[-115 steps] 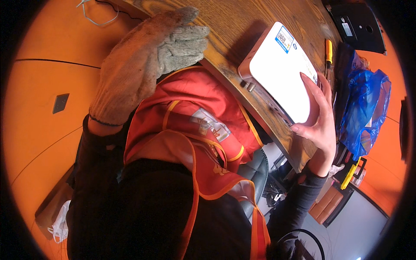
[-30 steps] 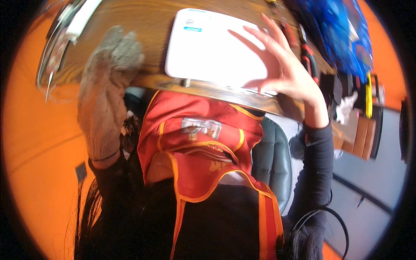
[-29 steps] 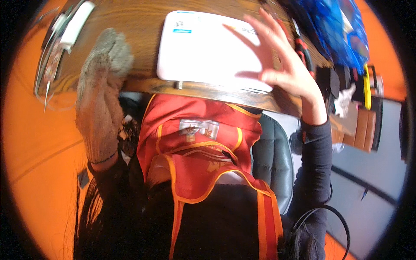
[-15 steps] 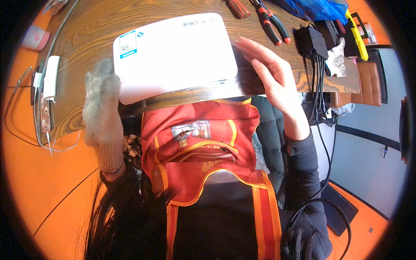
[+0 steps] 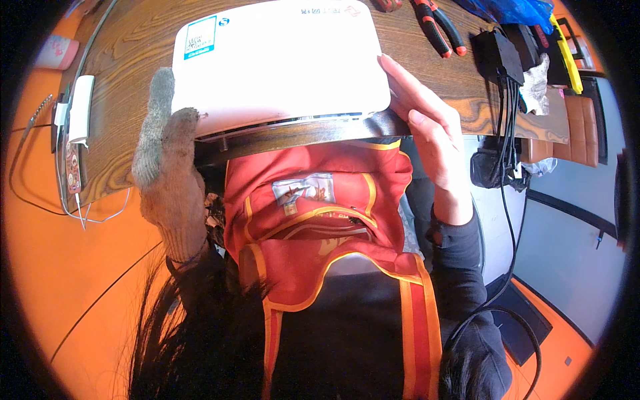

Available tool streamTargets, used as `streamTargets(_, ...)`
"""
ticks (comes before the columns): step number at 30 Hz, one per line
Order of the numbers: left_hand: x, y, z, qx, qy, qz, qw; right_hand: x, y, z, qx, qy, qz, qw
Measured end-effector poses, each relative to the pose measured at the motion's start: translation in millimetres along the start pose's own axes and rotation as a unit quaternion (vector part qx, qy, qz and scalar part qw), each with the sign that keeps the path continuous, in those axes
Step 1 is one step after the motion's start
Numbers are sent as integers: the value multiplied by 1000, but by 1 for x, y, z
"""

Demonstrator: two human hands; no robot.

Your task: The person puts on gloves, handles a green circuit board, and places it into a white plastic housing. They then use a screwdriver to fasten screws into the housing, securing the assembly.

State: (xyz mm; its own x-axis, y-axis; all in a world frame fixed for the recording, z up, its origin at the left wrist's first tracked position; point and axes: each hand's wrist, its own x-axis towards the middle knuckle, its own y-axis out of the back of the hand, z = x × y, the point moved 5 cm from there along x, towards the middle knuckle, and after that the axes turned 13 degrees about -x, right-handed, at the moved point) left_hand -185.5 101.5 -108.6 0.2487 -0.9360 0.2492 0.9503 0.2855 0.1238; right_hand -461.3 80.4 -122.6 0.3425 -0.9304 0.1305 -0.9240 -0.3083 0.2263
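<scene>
head view: the left hand (image 5: pixel 167 150) and the right hand (image 5: pixel 435 140) are at the two sides of the box (image 5: pixel 280 77).
box: it is white, flat, with rounded corners; it is at the front edge of the desk (image 5: pixel 123 73), in the middle. if it lies fully on the wood or is a little raised, i cannot tell.
sticker (image 5: pixel 200 39): blue and white, on the far left corner of the box.
left grip: in a dirty knitted glove; the fingers go along the left side of the box, the thumb is at its near left corner. how firmly it grasps, i cannot tell.
right grip: bare; the fingertips are at the right side of the box, the thumb is apart from the fingers, near the corner. if it bears weight, i cannot tell.
right side of desk: pliers (image 5: pixel 450 31) with black and red handles, then a black adapter (image 5: pixel 497 57) with cables (image 5: pixel 508 117) hanging down; a blue bag (image 5: pixel 517 12) is behind.
left side of desk: a white bar (image 5: pixel 81 110).
below desk edge: a red apron (image 5: pixel 267 173) with yellow trim.
</scene>
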Motion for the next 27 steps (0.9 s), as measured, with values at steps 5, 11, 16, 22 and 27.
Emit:
streamTargets(5,-5,-8,2,-138,154,68,976,-6,2,-8,6,47,14,999)
streamTargets(11,-9,-18,12,-170,197,197,945,-7,-1,-4,-57,27,47,997)
streamTargets(16,-3,-6,-8,-163,148,66,973,-4,-5,4,-55,20,58,997)
streamTargets(22,-4,-2,-11,-72,45,21,996,-2,-1,5,-93,30,45,994)
streamTargets(27,-6,-4,-6,-57,55,25,997,0,-1,4,-89,41,35,995)
